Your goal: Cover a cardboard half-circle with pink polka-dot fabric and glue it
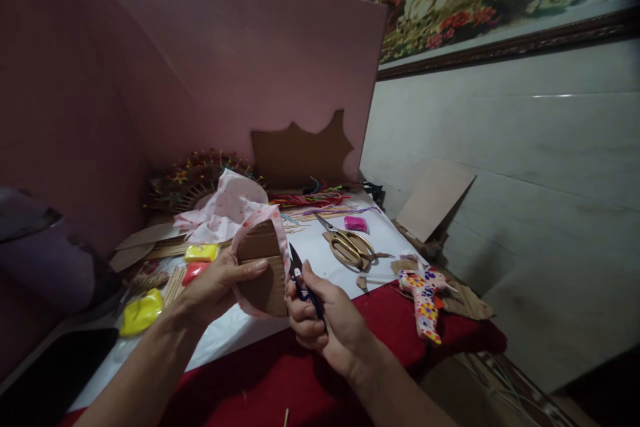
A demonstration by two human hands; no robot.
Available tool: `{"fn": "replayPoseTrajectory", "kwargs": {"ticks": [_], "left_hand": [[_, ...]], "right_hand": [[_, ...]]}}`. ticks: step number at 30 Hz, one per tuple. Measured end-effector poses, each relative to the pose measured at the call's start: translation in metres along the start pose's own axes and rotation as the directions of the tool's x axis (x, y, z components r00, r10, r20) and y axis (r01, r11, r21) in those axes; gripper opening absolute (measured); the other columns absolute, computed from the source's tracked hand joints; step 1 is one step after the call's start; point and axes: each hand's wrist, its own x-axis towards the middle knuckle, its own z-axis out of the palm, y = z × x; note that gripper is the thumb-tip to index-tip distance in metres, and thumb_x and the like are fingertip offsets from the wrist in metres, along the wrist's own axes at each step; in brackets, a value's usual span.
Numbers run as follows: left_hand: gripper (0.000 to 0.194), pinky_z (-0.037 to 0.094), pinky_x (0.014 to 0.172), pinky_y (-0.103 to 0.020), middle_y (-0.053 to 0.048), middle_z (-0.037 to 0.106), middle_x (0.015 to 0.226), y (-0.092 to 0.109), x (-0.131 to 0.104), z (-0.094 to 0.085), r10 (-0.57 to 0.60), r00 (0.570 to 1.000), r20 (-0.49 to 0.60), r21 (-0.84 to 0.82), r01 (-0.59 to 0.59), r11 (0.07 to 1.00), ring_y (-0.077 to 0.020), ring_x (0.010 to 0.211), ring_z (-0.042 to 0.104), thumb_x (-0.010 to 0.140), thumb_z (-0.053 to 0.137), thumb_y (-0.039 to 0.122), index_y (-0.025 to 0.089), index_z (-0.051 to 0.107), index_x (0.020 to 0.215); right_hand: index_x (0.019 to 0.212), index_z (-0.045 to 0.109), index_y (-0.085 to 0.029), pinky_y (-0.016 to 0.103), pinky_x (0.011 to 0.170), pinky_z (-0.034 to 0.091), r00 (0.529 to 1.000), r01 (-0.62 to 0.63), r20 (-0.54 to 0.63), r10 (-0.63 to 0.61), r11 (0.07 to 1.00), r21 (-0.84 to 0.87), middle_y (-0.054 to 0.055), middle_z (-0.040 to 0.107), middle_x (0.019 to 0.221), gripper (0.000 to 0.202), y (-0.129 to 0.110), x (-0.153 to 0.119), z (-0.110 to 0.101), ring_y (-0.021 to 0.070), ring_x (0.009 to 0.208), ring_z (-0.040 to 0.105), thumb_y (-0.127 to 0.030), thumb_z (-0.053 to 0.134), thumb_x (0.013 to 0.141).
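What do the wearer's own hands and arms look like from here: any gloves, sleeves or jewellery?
The left hand and right hand wear no gloves. The left forearm and right forearm show no sleeve, watch or bracelet. No ring is visible, though some fingers are hidden.

"What do we face?"

"We face a pink wall [225,60], and on our right we see a pale marbled wall [550,153] with a large framed picture [475,7]."

"And the furniture, the light?"

"We have a table [340,260] with red cloth [473,337]; the light is dim."
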Motion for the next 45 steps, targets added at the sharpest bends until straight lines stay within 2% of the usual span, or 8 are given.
{"fn": "replayPoseTrajectory", "kwargs": {"ticks": [9, 17, 23, 27, 31, 38, 42, 45], "left_hand": [[0.042, 0.054, 0.072, -0.029, -0.006, 0.073, 0.086, -0.001, -0.002, 0.001, -0.073, 0.996, -0.046, -0.006, 0.073, 0.997, -0.0177, 0.071, 0.067, 0.065, 0.077, 0.012, 0.017, 0.062, 0.104], [0.056, 0.053, 0.074, -0.03, -0.006, 0.072, 0.099, -0.002, -0.001, -0.003, -0.034, 0.999, -0.018, 0.001, 0.034, 0.999, -0.0194, 0.076, 0.068, 0.066, 0.075, 0.01, 0.024, 0.058, 0.117], [0.038, 0.053, 0.072, -0.028, -0.006, 0.072, 0.089, 0.0, -0.003, -0.001, -0.073, 0.997, 0.008, 0.03, 0.072, 0.997, -0.0179, 0.072, 0.067, 0.066, 0.075, 0.012, 0.018, 0.064, 0.102], [0.052, 0.053, 0.072, -0.029, -0.003, 0.071, 0.092, 0.0, -0.003, 0.001, -0.043, 0.999, 0.029, 0.019, 0.043, 0.999, -0.0186, 0.076, 0.067, 0.067, 0.075, 0.011, 0.026, 0.057, 0.114], [0.062, 0.053, 0.074, -0.028, -0.001, 0.071, 0.096, 0.0, -0.003, 0.002, -0.026, 1.0, 0.013, -0.008, 0.026, 1.0, -0.0181, 0.08, 0.067, 0.068, 0.073, 0.01, 0.033, 0.051, 0.121], [0.058, 0.054, 0.069, -0.029, -0.003, 0.072, 0.092, 0.001, -0.003, 0.002, -0.043, 0.998, 0.035, -0.03, 0.044, 0.999, -0.0192, 0.071, 0.068, 0.065, 0.076, 0.01, 0.029, 0.058, 0.116], [0.056, 0.054, 0.07, -0.031, -0.005, 0.073, 0.093, 0.004, -0.005, 0.001, -0.076, 0.997, 0.031, -0.024, 0.077, 0.997, -0.0208, 0.071, 0.069, 0.065, 0.076, 0.009, 0.025, 0.059, 0.117], [0.062, 0.054, 0.071, -0.031, -0.004, 0.073, 0.093, 0.004, -0.005, 0.0, -0.056, 0.998, 0.025, -0.024, 0.056, 0.998, -0.0204, 0.071, 0.069, 0.065, 0.076, 0.008, 0.027, 0.057, 0.121]], "right_hand": [[0.075, 0.048, -0.016, 0.013, 0.032, 0.006, 0.993, 0.088, -0.075, -0.088, 0.996, -0.007, -0.01, 0.031, 0.046, 0.034, 0.007, 0.003, 0.001, 0.001, 0.033, 0.016, -0.045, 0.045, 0.091], [0.078, 0.05, -0.016, 0.014, 0.034, 0.005, 0.994, 0.087, -0.061, -0.089, 0.996, -0.035, -0.01, 0.033, 0.047, 0.04, 0.006, 0.0, 0.003, 0.0007, 0.033, 0.018, -0.056, 0.052, 0.084], [0.079, 0.05, -0.015, 0.014, 0.034, 0.004, 0.998, 0.052, -0.038, -0.053, 0.998, -0.026, -0.01, 0.032, 0.048, 0.038, 0.001, -0.001, 0.005, 0.0004, 0.034, 0.017, -0.053, 0.051, 0.086], [0.079, 0.05, -0.015, 0.014, 0.034, 0.004, 0.998, 0.063, -0.018, -0.062, 0.998, 0.015, -0.01, 0.032, 0.048, 0.039, 0.003, 0.0, 0.006, 0.0006, 0.034, 0.016, -0.054, 0.05, 0.086], [0.077, 0.048, -0.017, 0.015, 0.034, 0.005, 0.988, 0.136, -0.076, -0.133, 0.99, 0.028, -0.01, 0.033, 0.046, 0.035, 0.01, 0.002, 0.008, 0.0008, 0.033, 0.017, -0.051, 0.053, 0.085], [0.076, 0.048, -0.017, 0.015, 0.035, 0.005, 0.991, 0.131, -0.055, -0.126, 0.986, 0.102, -0.011, 0.031, 0.046, 0.035, 0.013, 0.003, 0.008, 0.0007, 0.034, 0.015, -0.05, 0.052, 0.086], [0.079, 0.05, -0.016, 0.014, 0.035, 0.005, 0.997, 0.081, -0.006, -0.081, 0.995, 0.057, -0.01, 0.032, 0.048, 0.038, 0.005, -0.001, 0.008, 0.0007, 0.034, 0.016, -0.052, 0.05, 0.087], [0.079, 0.051, -0.015, 0.014, 0.034, 0.005, 0.998, 0.057, 0.006, -0.057, 0.998, 0.014, -0.01, 0.032, 0.048, 0.037, 0.001, -0.002, 0.006, 0.0005, 0.035, 0.015, -0.051, 0.05, 0.087]]}}
